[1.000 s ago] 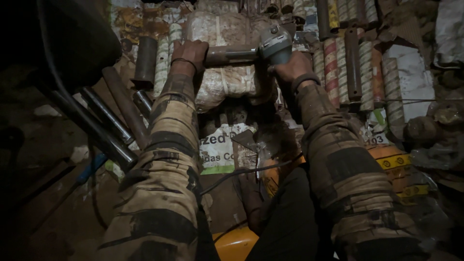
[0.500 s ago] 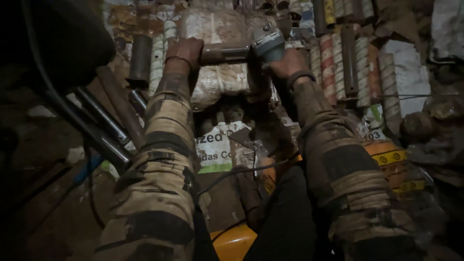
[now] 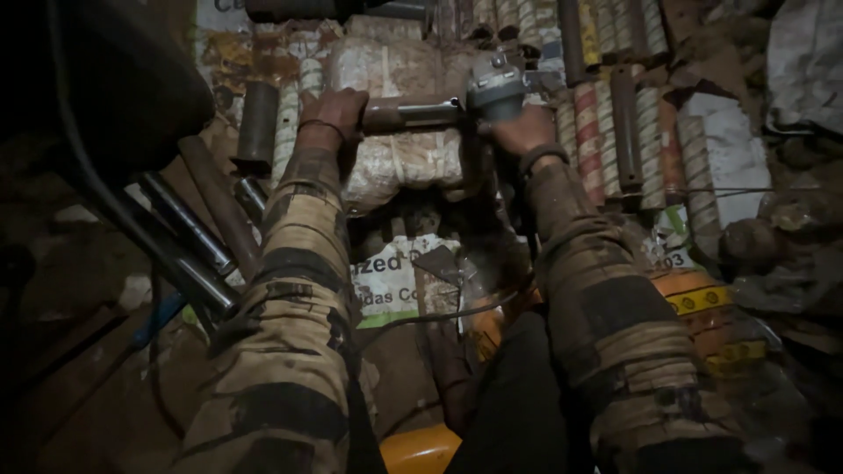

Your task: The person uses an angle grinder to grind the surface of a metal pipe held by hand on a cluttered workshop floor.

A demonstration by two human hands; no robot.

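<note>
My left hand (image 3: pixel 332 112) grips the left end of a short rusty metal pipe (image 3: pixel 413 113) that lies across a wrapped whitish bundle (image 3: pixel 406 162). My right hand (image 3: pixel 523 132) holds a grey angle grinder (image 3: pixel 497 88) against the pipe's right end. Its disc is hidden behind the tool head. Both sleeves are dirty camouflage cloth, and the grinder's cable (image 3: pixel 439 314) runs back between my arms.
Rows of striped rolls and rusty tubes (image 3: pixel 615 123) are stacked at the back right. Long dark steel rods (image 3: pixel 189 246) lean at the left beside a short pipe (image 3: pixel 257 123). A printed white sack (image 3: pixel 395 281) lies below, with an orange container (image 3: pixel 702 307) to the right.
The view has dropped slightly, so hands and pipe sit lower in the picture. Both hands keep their hold on the pipe and the grinder.
</note>
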